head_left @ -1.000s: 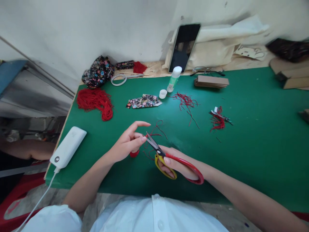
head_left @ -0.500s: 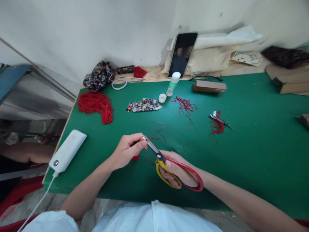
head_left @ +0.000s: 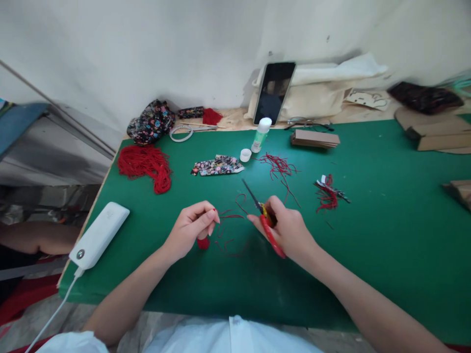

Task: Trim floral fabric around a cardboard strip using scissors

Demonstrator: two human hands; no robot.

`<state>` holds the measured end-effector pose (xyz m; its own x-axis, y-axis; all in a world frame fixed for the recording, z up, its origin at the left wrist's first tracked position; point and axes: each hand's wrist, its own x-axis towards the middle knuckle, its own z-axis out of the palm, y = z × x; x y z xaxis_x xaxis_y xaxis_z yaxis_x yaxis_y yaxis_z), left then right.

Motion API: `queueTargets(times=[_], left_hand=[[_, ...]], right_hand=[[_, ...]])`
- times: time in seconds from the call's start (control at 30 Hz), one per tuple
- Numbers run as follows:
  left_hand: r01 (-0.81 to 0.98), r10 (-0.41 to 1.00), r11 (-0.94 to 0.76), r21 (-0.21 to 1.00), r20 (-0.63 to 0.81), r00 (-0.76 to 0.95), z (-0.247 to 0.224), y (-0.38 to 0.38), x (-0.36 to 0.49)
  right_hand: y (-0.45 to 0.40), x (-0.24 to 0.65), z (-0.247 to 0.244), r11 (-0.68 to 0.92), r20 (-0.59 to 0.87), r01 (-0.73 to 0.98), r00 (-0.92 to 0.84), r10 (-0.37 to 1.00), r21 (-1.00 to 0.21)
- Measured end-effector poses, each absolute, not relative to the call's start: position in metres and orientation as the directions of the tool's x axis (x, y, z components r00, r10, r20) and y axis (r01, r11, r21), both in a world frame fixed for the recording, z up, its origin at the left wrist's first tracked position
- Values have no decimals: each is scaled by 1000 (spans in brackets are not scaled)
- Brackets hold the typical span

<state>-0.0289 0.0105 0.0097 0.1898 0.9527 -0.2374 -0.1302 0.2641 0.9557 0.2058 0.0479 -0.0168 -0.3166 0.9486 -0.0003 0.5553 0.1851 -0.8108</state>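
My left hand (head_left: 194, 226) is closed in a pinch on a bundle of red thread (head_left: 203, 243), whose lower end pokes out beneath the palm. Its upper part is hidden by my fingers. To the right, my right hand (head_left: 289, 226) grips a pair of scissors (head_left: 271, 234) with red and yellow handles. The blades point up and to the left, apart from the left hand. Loose red threads (head_left: 232, 215) lie on the green table between the hands.
A glue stick (head_left: 261, 135) stands beside its white cap (head_left: 245, 155) and a floral fabric strip (head_left: 218, 165). Red yarn (head_left: 145, 164) and a power bank (head_left: 99, 236) are at left. Thread scraps (head_left: 278, 165), cardboard strips (head_left: 315, 138) and a phone (head_left: 274, 93) lie farther back.
My right hand has drawn the scissors away from the left fingertips, to the right, and turned them; the blades now look closed. My left hand keeps its pinch, slightly shifted left.
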Motion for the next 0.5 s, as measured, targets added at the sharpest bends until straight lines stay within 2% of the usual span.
queueTargets(times=[0.07, 0.13, 0.23, 0.33, 0.4, 0.47, 0.5], left_hand=[[-165, 937, 304, 938, -263, 229, 11, 11, -28], [-197, 920, 338, 920, -279, 275, 11, 10, -26], [-233, 894, 388, 892, -303, 330, 11, 7, -24], [-268, 868, 439, 858, -328, 373, 10, 5, -21], [-289, 847, 474, 832, -341, 408, 10, 4, -18], [-301, 822, 512, 805, -358, 442, 9, 2, -15], [-304, 811, 529, 792, -366, 457, 8, 1, -13]], right_hand=[[62, 212, -24, 287, 76, 725, -310, 948, -626], [72, 216, -32, 357, 88, 777, -367, 926, -518], [78, 217, -42, 448, 128, 776, -440, 889, -445], [75, 214, -41, 541, 262, 743, -473, 841, -393], [68, 210, -34, 623, 344, 640, -520, 782, -449], [57, 204, -25, 667, 350, 427, -611, 710, -610], [51, 200, -21, 638, 319, 315, -661, 679, -703]])
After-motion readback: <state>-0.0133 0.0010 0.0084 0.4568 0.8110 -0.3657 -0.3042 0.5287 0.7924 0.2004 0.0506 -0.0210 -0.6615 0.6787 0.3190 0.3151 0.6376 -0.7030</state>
